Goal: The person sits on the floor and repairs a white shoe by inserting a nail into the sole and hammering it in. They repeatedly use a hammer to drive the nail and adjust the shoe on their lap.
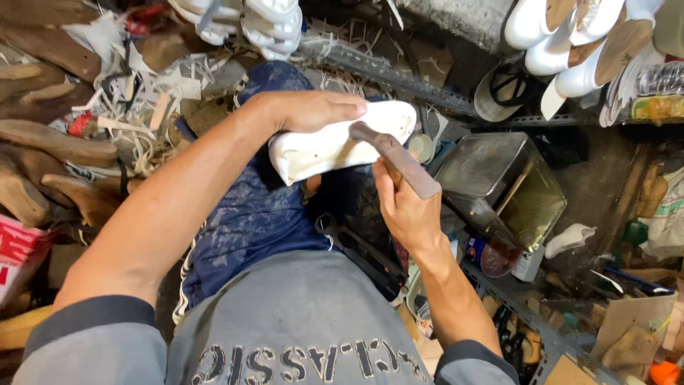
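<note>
Your right hand (405,207) clamps its fingers around a hammer (395,158), while your left hand (310,110) presses curled fingers onto the white shoe sole (335,146).

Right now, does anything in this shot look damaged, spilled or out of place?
Nothing damaged. The left hand steadies a white shoe sole on the knee; the right hand holds a hammer against it. Pale trimmings lie strewn at upper left, more like work waste than a spill.

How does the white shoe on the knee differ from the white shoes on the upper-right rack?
The white shoe on the knee lies sole-up, pressed by the left hand; the right hand holds a hammer on it. The rack shoes hang untouched, bunched, tan insoles showing. Both are white.
</note>
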